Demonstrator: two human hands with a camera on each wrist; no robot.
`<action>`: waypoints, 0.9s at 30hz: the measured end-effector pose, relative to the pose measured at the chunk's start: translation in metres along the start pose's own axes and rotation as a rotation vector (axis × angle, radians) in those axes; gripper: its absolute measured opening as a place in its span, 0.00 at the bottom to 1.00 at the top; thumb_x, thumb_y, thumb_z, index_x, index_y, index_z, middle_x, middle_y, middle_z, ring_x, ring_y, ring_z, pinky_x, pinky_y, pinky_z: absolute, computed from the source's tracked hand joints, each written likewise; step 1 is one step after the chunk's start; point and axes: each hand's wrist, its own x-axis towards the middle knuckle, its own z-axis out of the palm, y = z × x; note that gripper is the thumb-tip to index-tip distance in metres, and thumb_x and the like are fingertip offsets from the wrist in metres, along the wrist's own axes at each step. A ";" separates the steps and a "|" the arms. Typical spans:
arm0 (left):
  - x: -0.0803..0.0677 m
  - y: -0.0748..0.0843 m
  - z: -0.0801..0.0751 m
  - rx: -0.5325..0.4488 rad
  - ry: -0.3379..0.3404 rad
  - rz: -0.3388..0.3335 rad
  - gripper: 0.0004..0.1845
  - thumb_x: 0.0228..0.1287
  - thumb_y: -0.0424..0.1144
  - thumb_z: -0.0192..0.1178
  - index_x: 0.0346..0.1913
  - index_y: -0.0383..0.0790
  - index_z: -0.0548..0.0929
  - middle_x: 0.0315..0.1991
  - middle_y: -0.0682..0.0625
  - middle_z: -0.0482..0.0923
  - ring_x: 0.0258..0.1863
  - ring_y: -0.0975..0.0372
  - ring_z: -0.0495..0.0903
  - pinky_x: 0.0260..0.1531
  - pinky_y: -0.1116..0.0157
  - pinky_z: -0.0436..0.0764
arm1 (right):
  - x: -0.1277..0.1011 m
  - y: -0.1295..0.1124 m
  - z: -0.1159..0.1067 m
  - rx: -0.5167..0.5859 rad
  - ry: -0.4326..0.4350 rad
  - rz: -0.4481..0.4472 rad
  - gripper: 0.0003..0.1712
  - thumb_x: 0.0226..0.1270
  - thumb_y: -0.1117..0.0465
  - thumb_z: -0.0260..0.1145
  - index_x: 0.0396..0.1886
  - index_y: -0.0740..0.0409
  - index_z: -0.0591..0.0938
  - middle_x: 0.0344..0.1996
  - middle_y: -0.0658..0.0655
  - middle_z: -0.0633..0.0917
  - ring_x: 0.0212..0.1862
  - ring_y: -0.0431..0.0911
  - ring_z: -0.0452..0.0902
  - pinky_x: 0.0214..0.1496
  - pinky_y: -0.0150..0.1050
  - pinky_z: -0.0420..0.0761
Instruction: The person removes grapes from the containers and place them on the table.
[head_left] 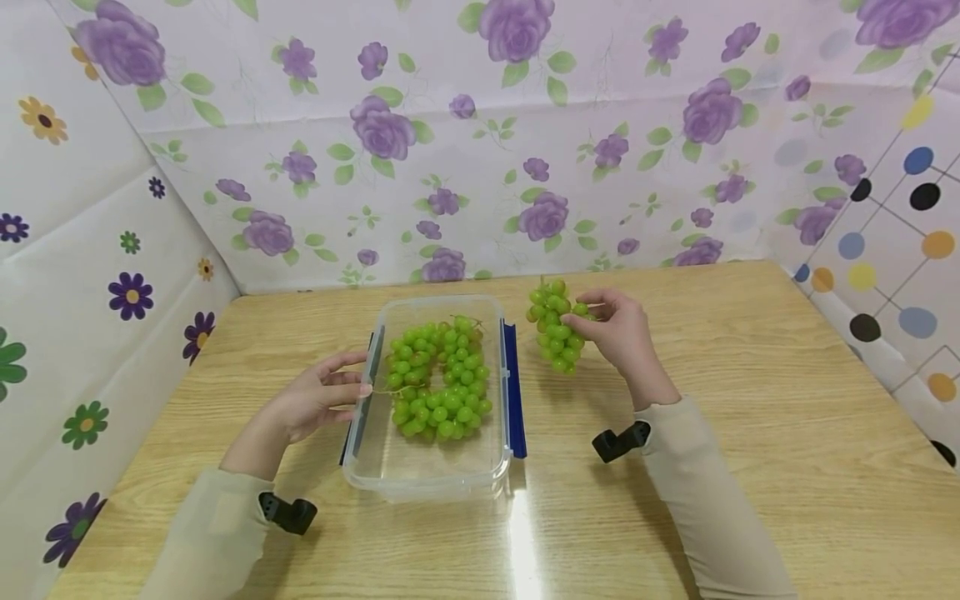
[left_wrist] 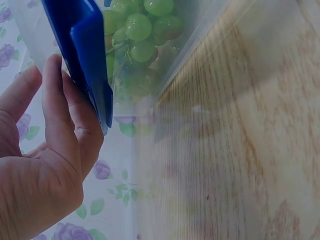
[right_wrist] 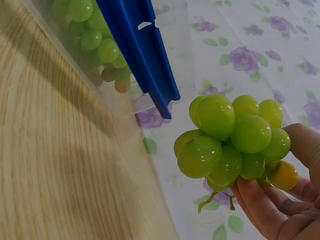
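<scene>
Your right hand (head_left: 621, 329) pinches a bunch of green grapes (head_left: 557, 337) between thumb and fingers, outside the clear box (head_left: 427, 483) and just to its right. Your left hand (head_left: 313, 398) has its fingers extended, touching the box's left side. More grapes (head_left: 446, 408) lie inside (loosely ringed round a gap). The box stands on the desk (head_left: 750, 417), its right blue flap (head_left: 514, 392) hanging outward.
</scene>
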 end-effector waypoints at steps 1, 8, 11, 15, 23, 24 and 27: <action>0.000 0.000 0.000 0.000 0.000 0.000 0.40 0.66 0.37 0.59 0.75 0.39 0.49 0.49 0.48 0.65 0.42 0.66 0.75 0.38 0.69 0.81 | 0.000 0.001 0.000 -0.002 -0.001 0.004 0.24 0.61 0.53 0.69 0.54 0.60 0.78 0.48 0.62 0.80 0.46 0.51 0.76 0.38 0.36 0.76; 0.001 -0.001 -0.001 0.001 0.002 0.000 0.39 0.66 0.37 0.59 0.75 0.39 0.49 0.48 0.50 0.65 0.42 0.66 0.75 0.40 0.69 0.81 | 0.005 0.006 0.004 -0.027 -0.011 0.027 0.25 0.60 0.53 0.70 0.54 0.61 0.78 0.45 0.63 0.80 0.45 0.52 0.76 0.36 0.35 0.76; 0.001 -0.002 -0.002 0.000 0.004 -0.003 0.40 0.66 0.38 0.59 0.75 0.40 0.49 0.48 0.50 0.65 0.42 0.66 0.75 0.40 0.69 0.81 | 0.006 0.009 0.006 -0.032 -0.016 0.034 0.25 0.60 0.53 0.70 0.54 0.61 0.78 0.45 0.63 0.80 0.45 0.52 0.76 0.37 0.37 0.77; 0.002 -0.003 -0.001 -0.005 0.002 -0.003 0.40 0.66 0.38 0.59 0.75 0.40 0.50 0.49 0.49 0.65 0.43 0.66 0.75 0.41 0.68 0.81 | 0.007 0.013 0.006 -0.026 -0.022 0.058 0.25 0.61 0.53 0.69 0.54 0.60 0.77 0.45 0.63 0.80 0.43 0.51 0.77 0.40 0.40 0.79; 0.002 -0.002 0.001 -0.011 0.005 -0.005 0.40 0.66 0.38 0.59 0.74 0.39 0.49 0.49 0.49 0.64 0.43 0.67 0.74 0.41 0.69 0.81 | 0.008 0.018 0.007 -0.028 -0.038 0.103 0.26 0.61 0.51 0.69 0.54 0.60 0.76 0.46 0.63 0.79 0.44 0.51 0.77 0.38 0.37 0.78; 0.001 -0.002 0.001 -0.010 0.002 -0.002 0.40 0.66 0.38 0.59 0.74 0.39 0.49 0.50 0.49 0.64 0.43 0.67 0.74 0.41 0.69 0.80 | 0.008 0.018 0.007 -0.029 -0.037 0.103 0.26 0.61 0.51 0.69 0.54 0.60 0.76 0.47 0.63 0.79 0.44 0.51 0.77 0.38 0.36 0.77; 0.001 -0.002 0.001 -0.014 -0.001 0.001 0.40 0.66 0.38 0.60 0.74 0.39 0.49 0.50 0.49 0.64 0.43 0.67 0.74 0.40 0.69 0.81 | 0.009 0.019 0.006 -0.024 -0.032 0.108 0.26 0.61 0.51 0.69 0.54 0.60 0.76 0.47 0.63 0.80 0.43 0.50 0.77 0.39 0.37 0.78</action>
